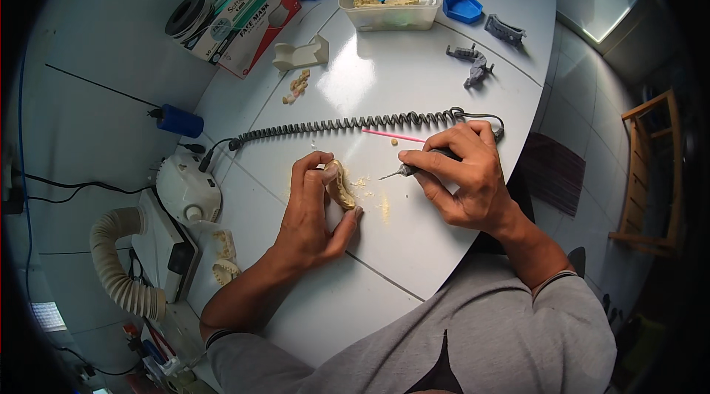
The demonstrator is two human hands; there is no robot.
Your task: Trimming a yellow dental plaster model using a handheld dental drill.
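Note:
My left hand [307, 209] is closed around a yellowish dental model [341, 185], thumb and fingers gripping its ends just above the tabletop. In my right hand [470, 183] is a dark rotary handpiece [407, 169], held like a pen. Its thin bur points left toward the model, with a gap between them. Pale yellow shavings [384, 209] lie on the table between the hands. Beyond my right fingers are a pink stick [388, 134] and a small tan piece [394, 142]. A black coiled cord [325, 126] runs across the table behind both hands.
At the back stands a plastic tub [392, 24] of model pieces, with a blue tray [463, 6] and grey articulator parts [473, 65] to its right. Boxes [251, 17] stand back left. A white control unit [188, 187], a ribbed hose [111, 261] and more models [225, 257] line the left.

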